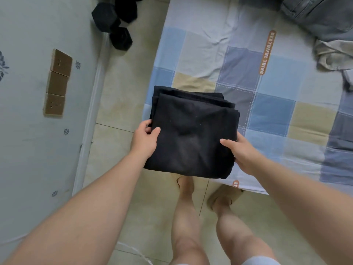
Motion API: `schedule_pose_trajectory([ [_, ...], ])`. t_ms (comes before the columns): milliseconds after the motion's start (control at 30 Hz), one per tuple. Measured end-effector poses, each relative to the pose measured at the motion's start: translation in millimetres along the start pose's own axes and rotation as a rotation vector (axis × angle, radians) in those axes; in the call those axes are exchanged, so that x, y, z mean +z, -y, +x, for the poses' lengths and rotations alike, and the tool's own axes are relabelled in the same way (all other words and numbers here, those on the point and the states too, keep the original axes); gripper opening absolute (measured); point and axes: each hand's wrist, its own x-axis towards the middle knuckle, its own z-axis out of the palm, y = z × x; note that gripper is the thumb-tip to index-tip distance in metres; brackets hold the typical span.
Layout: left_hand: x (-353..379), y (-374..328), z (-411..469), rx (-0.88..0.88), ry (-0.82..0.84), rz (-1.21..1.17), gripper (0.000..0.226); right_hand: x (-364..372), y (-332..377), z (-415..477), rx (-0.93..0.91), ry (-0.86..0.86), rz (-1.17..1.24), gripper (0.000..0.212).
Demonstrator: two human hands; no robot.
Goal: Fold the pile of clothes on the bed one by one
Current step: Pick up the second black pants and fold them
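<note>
Progress report, as far as I can judge: one folded black fabric garment (193,134) looks basically done, a neat flat rectangle with squared-off sides, so this piece seems to be at the set-it-down stage. It sits at the middle of the view, over the near corner of the bed with the blue, grey and beige patchwork sheet (267,88), and its 6 o'clock end hangs past the mattress edge above the tiled floor (118,104). More dark layered edges peek out at its 12 o'clock side; I can't tell whether that's the same garment's folds or another folded piece underneath. The left hand (145,138) pinches the 9 o'clock edge, thumb on top and fingers tucked under, and the right hand (240,152) does the same at the 3 o'clock edge, so both are closed tight on the cloth. Plenty left to do, I'd guess: a crumpled grey denim garment (315,14) and a rumpled beige cloth garment (332,56) lie unfolded up at 1 to 2 o'clock on the bed. The black fabric looks soft and matte, a little faded in the middle, with a slight dent at the centre.
</note>
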Motion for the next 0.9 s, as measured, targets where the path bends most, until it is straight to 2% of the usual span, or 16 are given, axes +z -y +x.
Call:
schedule_pose_trajectory([
  [200, -10.5, -12.2, -1.3, -0.017, 0.107, -0.129, 0.018, 5.5, 6.1, -11.1, -0.057, -0.073, 0.025, 0.027],
  [367, -17.9, -19.2, 3.2, -0.007, 0.011, -0.123, 0.035, 17.5, 21.0, -14.1, -0.085, -0.07, 0.025, 0.027],
  [467, -14.0, -22.3, 10.3, -0.029, 0.047, -0.086, 0.052, 20.7, 29.6, -8.8, -0.052, -0.115, -0.044, 0.037],
  [533, -7.9, -24.3, 10.4, 0.04, -0.014, 0.082, 0.064, 20.5, 31.9, -7.8, -0.085, -0.198, -0.151, 0.053],
  [567, -4.7, -24.9, 6.8, 0.127, -0.115, 0.243, 0.067, 19.8, 30.8, -9.8, -0.157, -0.268, -0.326, 0.064],
  [633, 1.7, -29.2, -5.4, 0.425, -0.339, 0.565, 0.067, 21.1, 25.0, -19.3, -0.374, -0.422, -0.823, 0.084],
  [667, 6.5, -31.5, -9.2, 0.601, -0.357, 0.682, 0.067, 24.3, 21.2, -24.1, -0.512, -0.441, -1.01, 0.091],
  [733, 18.8, -31.0, -6.3, 0.839, -0.215, 0.936, 0.07, 34.9, 16.5, -27.2, -0.689, -0.317, -1.241, 0.104],
  [800, 26.4, -24.6, 7.9, 0.864, -0.056, 1.124, 0.074, 47.9, 11.7, -18.9, -0.668, -0.17, -1.367, 0.12],
  [900, 26.3, -5.6, 35.7, 0.845, 0.008, 1.225, 0.08, 64.4, 11.5, 6.0, -0.549, -0.123, -1.432, 0.138],
])
